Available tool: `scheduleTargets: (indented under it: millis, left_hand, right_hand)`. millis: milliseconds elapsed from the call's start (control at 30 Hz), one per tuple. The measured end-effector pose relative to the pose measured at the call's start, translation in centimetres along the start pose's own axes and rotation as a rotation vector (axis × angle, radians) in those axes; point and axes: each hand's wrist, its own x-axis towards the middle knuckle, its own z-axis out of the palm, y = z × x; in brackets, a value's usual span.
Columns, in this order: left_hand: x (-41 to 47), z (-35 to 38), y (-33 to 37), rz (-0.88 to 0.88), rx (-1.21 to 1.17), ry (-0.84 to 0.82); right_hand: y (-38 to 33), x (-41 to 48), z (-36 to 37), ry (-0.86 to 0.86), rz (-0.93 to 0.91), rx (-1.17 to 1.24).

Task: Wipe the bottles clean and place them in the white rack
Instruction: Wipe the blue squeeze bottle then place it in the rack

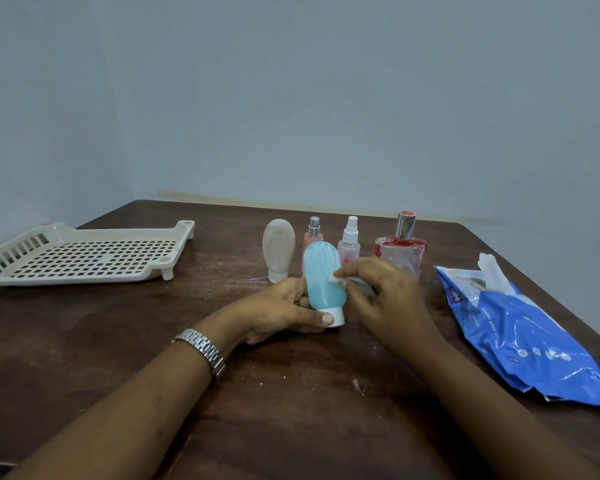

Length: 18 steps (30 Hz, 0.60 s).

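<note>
One blue bottle [323, 278], gripped at its cap end by the left hand [284, 310], meets a wipe [336, 278] pinched in the right hand [385, 292] over the scuffed dark wood table [118, 341] against pale blue walls [291, 98], rack [84, 254] at left.
</note>
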Motion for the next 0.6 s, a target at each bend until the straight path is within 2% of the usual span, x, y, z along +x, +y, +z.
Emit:
scheduleTargets:
  millis: [200,400,600]
  left_hand:
    - [0.0,0.1,0.1,0.01,-0.007,0.007]
    - [0.1,0.1,0.2,0.001,-0.011,0.003]
    - [0.0,0.2,0.4,-0.004,-0.023,0.007]
  right_hand:
    - [-0.7,-0.7,0.1,-0.056,-0.109,-0.029]
    - [-0.8,0.0,0.8,-0.003,-0.075,-0.038]
    - [-0.9,1.6,-0.3,-0.198,-0.345,-0.205]
